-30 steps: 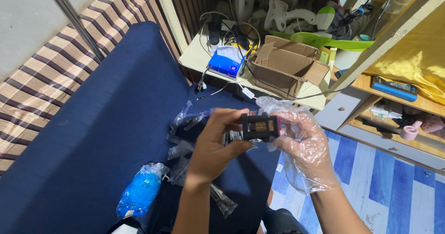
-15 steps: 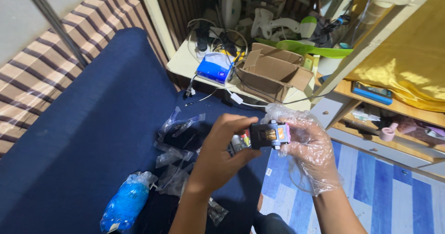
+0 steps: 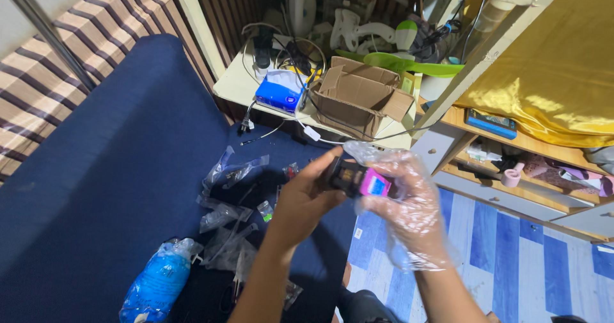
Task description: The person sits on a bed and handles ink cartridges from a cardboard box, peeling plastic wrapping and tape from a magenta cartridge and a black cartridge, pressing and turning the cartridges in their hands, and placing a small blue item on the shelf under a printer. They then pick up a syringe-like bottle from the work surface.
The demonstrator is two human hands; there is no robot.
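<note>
**Both hands on a small black cartridge**

Dark blue bedding (image 3: 128, 169) carries scattered clear plastic bags (image 3: 224, 198). Above it, the bare left hand (image 3: 300, 201) and the right hand (image 3: 409, 214) (in a loose clear glove) pinch a black cartridge (image 3: 355, 179) with a pink end between them.

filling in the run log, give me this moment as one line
left hand: bare, fingers on black ink cartridge | right hand: clear plastic glove, gripping cartridge's pink end | below: navy mattress, clear plastic bags
</note>
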